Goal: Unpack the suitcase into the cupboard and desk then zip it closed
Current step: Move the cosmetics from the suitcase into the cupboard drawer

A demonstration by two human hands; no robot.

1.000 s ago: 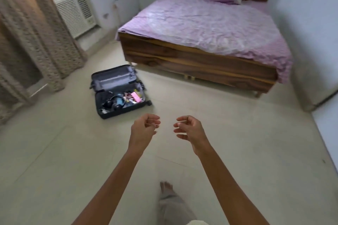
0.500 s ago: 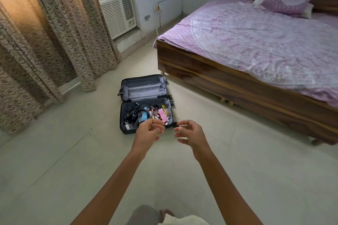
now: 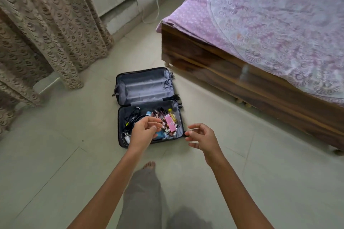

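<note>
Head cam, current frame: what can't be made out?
1. Head view: the left hand covers the middle of the packed half of the suitcase; what lies under it is hidden.
2. The small items beside the pink box: too small and blurred to identify.
3. The cupboard and desk: outside the frame.
4. The bed: cut off by the top and right edges.

Past my left hand (image 3: 144,132) I see the suitcase (image 3: 145,87), black outside with a plain grey lining. Just beyond that hand lie a pink box (image 3: 170,121), a yellow bottle (image 3: 172,113) and a small light-blue thing (image 3: 148,113). To its left are black cables (image 3: 133,115) and a white plug (image 3: 127,138). Well beyond my right hand (image 3: 202,137), the bed frame (image 3: 223,72) is dark, streaked brown wood under a lilac cover (image 3: 270,15) printed with a pale round floral medallion. Far left of the left hand, the curtain (image 3: 46,24) is beige with rows of brown scallops. The floor (image 3: 55,163) is pale grey-green tile.
</note>
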